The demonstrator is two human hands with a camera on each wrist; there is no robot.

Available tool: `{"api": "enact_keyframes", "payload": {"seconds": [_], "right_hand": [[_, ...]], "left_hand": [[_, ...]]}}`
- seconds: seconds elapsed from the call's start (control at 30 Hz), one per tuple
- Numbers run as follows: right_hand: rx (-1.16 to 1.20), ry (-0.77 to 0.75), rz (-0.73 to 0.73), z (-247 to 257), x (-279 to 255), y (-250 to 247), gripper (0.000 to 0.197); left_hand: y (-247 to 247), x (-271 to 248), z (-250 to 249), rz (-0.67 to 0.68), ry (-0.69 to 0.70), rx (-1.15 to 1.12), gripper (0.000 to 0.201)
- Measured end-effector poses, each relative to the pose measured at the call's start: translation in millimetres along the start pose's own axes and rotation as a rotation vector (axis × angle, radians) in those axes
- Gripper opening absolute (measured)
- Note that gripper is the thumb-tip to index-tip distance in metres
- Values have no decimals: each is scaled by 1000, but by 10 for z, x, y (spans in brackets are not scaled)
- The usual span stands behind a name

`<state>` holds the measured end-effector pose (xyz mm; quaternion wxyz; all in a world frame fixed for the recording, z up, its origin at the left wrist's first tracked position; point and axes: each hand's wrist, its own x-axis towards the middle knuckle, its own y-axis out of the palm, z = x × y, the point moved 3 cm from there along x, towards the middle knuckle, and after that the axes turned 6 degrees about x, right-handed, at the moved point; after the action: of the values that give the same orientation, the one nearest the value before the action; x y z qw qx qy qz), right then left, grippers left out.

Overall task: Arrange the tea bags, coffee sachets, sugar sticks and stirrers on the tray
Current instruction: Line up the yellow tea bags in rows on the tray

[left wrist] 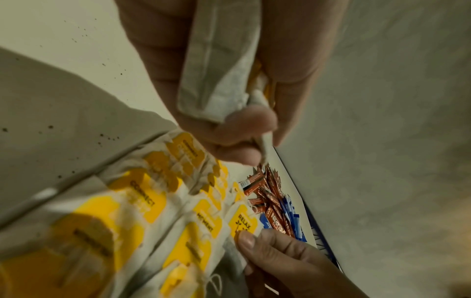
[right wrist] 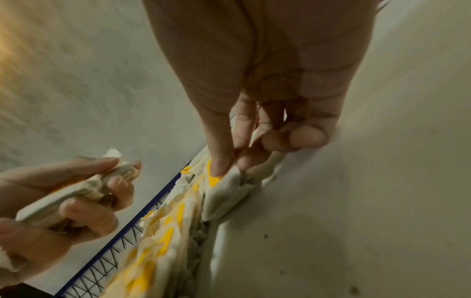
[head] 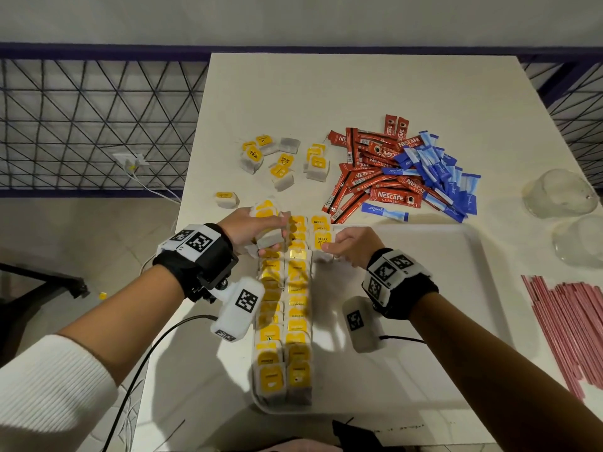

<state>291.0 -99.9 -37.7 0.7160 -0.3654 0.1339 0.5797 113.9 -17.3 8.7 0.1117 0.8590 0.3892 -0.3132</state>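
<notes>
A white tray (head: pixel 463 282) lies at the table's near edge. Two long rows of yellow-tagged tea bags (head: pixel 284 308) fill its left side, and a third row starts at the far end. My left hand (head: pixel 257 228) hovers over the far left corner and grips a bunch of tea bags (left wrist: pixel 219 80). My right hand (head: pixel 342 246) pinches one tea bag tagged RELAX (head: pixel 321 240) in the third row, thumb on its yellow tag (left wrist: pixel 242 221). Loose tea bags (head: pixel 284 161), red coffee sachets (head: pixel 368 171) and blue sugar sticks (head: pixel 440 171) lie beyond the tray. Pink stirrers (head: pixel 571 324) lie at the right.
Two clear plastic lids or cups (head: pixel 559 194) stand at the table's right edge. A single tea bag (head: pixel 225 199) lies near the left edge. A wire mesh fence (head: pixel 91 122) runs behind the table, and cables (head: pixel 143 363) hang from both wrists.
</notes>
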Motion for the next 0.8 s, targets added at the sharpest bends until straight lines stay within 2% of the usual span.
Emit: {"api": "enact_keyframes", "payload": {"seconds": [0.2,0.33,0.4,0.5,0.6,0.8], "right_hand": [[4,-26,-66,-15,-23,4,25],[20,-104,-69,15,-61,-30,23],[12,-129,-40,38,-108,-47,22],[34,-147,60,93,-202,-49,22],[34,-185,134,164,-291,-71,22],[-8,-222,151,132,-322,-139,26]], "left_hand": [[28,0,-12,-15,4,49,11],[45,11,-25,-36,-9,102,5],[74,19,-45,-31,-8,154,4],[178,17,-94,25,-3,185,14],[323,-10,-157,83,-18,325,18],[422,70,-120,11,-92,475,16]]}}
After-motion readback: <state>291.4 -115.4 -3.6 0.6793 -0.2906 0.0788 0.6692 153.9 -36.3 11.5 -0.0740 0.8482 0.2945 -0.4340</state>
